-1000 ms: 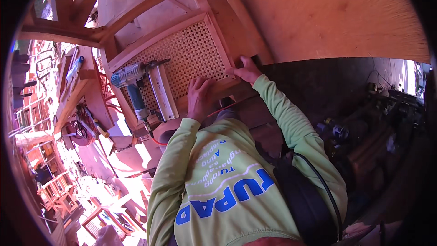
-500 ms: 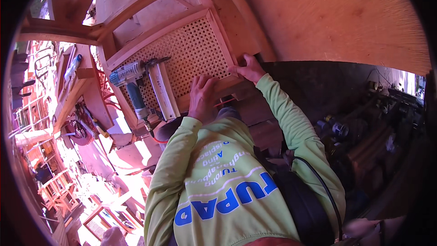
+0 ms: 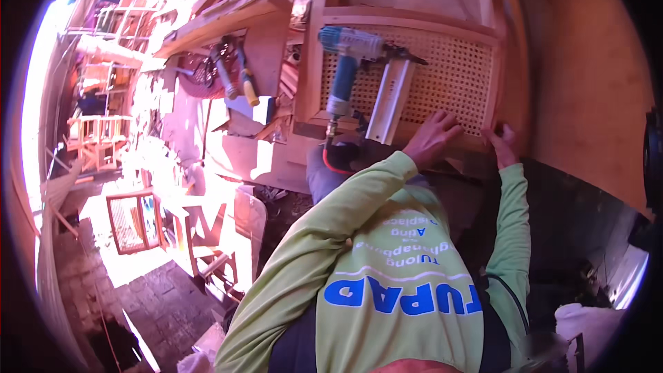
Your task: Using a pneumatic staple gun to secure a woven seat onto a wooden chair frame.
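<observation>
1. Left hand: bent fingers at the cane webbing's near edge; press evenly.
2. Right hand: fingers at the wooden frame's near right corner; steady it.
3. Whether either clamps, I cannot tell.
4. Mind the pneumatic nailer over the webbing's left.
</observation>
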`<state>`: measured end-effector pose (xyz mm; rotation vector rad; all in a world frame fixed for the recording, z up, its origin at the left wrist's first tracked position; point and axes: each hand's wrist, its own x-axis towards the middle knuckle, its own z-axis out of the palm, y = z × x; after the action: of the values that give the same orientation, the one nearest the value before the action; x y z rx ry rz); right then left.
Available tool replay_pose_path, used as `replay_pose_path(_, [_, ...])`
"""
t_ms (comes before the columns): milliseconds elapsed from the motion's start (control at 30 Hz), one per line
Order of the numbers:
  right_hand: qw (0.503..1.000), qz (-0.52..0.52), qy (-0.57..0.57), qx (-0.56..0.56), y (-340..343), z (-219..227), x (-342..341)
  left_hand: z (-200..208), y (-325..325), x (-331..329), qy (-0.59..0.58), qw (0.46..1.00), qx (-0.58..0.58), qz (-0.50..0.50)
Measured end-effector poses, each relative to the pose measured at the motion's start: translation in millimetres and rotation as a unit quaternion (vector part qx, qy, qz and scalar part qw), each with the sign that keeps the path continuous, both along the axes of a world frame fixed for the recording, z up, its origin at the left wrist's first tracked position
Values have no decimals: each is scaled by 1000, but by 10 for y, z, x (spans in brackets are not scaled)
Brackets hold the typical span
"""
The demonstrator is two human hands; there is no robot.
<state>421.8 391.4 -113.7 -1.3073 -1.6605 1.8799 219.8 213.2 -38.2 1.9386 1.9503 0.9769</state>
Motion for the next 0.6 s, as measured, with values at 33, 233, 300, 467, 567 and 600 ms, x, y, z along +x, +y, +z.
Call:
replay_pose_path(33, [1000, 9, -2, -4, 88, -174, 130, -31, -2, 36, 2, 1000, 3, 1])
replay_pose_path(233, [999, 28, 29, 1, 60, -74, -5, -29, -70, 13, 41, 999, 14, 22])
replay_pose_path(300, [999, 43, -2, 21, 82, -68, 7, -50, -55, 41, 13, 1000, 9, 13])
replay_pose_path(467, [999, 27, -13, 18, 109, -110, 22, 39, -37, 33, -28, 999, 12, 13])
replay_pose_path(567, [1000, 23, 1, 3, 97, -100, 8, -34, -22, 17, -21, 1000, 9, 12])
replay_pose_path(600, [1000, 21, 10, -4, 88, -99, 2, -52, -31, 9, -14, 1000, 10, 10])
